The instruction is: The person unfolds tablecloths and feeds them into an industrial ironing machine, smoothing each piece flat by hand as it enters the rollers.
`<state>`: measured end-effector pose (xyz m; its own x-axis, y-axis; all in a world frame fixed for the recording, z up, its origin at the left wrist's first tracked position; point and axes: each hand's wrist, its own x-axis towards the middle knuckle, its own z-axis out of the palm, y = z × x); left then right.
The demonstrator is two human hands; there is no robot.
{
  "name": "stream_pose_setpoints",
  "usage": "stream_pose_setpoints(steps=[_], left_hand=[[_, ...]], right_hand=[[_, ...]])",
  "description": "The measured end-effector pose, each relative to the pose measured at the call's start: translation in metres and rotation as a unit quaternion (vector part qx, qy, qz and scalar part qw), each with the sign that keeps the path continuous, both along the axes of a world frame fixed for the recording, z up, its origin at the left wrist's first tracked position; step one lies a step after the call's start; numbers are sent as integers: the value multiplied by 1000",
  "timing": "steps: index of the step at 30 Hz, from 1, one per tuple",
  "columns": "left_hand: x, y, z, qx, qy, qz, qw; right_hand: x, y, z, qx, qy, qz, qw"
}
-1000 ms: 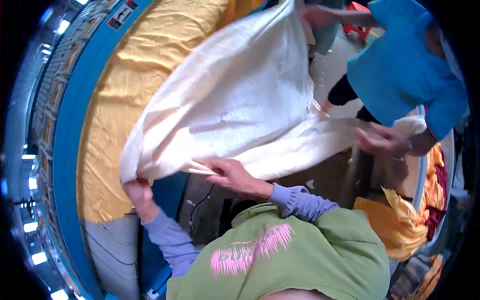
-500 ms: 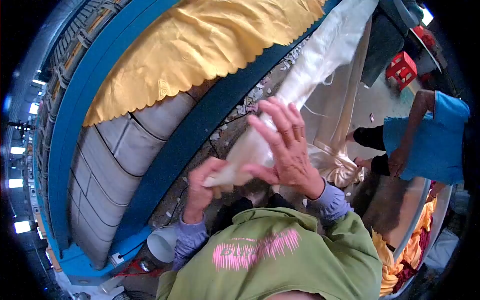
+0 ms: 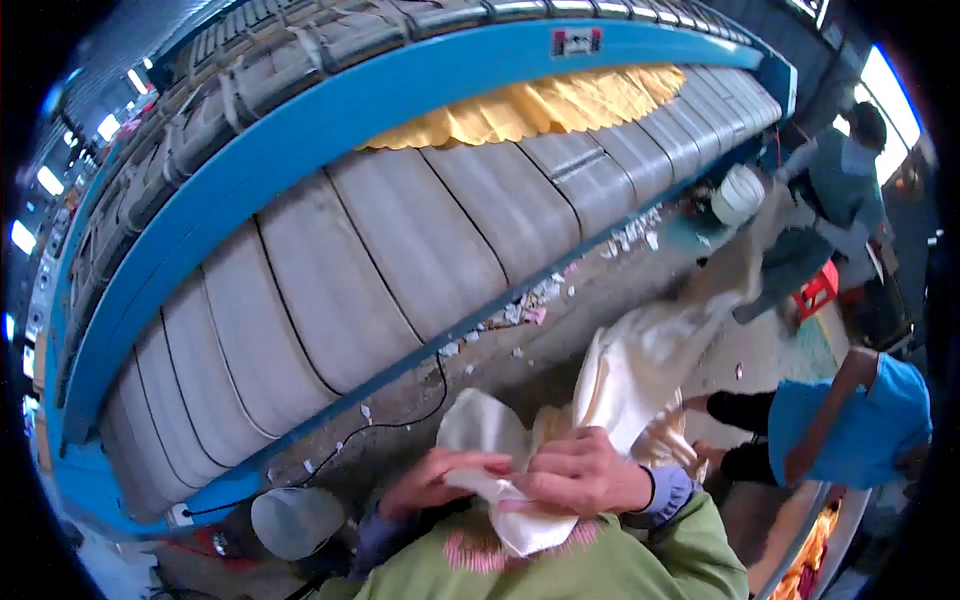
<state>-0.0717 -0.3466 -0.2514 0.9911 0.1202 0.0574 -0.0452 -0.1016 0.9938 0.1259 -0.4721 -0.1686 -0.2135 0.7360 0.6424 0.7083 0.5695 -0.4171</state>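
Note:
A long cream satiny cloth (image 3: 640, 370) is gathered in front of my body. My left hand (image 3: 440, 482) pinches it near its end, fingers pressed together over the fabric. Close beside it, my right hand (image 3: 588, 472) is closed on the same cloth, knuckles up. A loose flap hangs below my hands over my green top (image 3: 660, 560). From my hands the cloth trails away to the upper right, toward a person in dark clothing (image 3: 830, 200). That person's hands are too blurred to make out.
Ahead stretches a blue-framed machine (image 3: 330, 140) with wide grey belts (image 3: 400, 230); a scalloped gold cloth (image 3: 530, 108) lies far back on them. White buckets (image 3: 296, 522) stand by both ends. Scraps and a black cable (image 3: 400, 425) litter the floor. A person in blue (image 3: 850, 425) stands right.
My view has swung so more of the belts shows. The gold cloth has moved farther into the machine. My right hand, spread before, has closed on the cream cloth, now lower and nearer me.

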Motion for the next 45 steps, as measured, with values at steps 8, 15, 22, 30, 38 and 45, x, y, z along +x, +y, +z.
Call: stream_pose_setpoints(steps=[8,15,22,30,38,45], left_hand=[[-130,11,45,59,-134,456,878],[-251,45,33,182,-202,702,658],[-281,84,73,27,-260,898,355],[-337,177,86,100,-16,852,514],[-328,326,49,123,1,695,709],[-271,349,66,278,372,628,625]], right_hand=[[-93,91,24,173,-1,92,981],[-190,172,31,154,-14,196,968],[-265,229,41,199,-32,223,954],[-294,273,30,339,-95,36,935],[-176,180,-36,45,-2,75,996],[-60,215,-137,-69,-147,-149,975]])
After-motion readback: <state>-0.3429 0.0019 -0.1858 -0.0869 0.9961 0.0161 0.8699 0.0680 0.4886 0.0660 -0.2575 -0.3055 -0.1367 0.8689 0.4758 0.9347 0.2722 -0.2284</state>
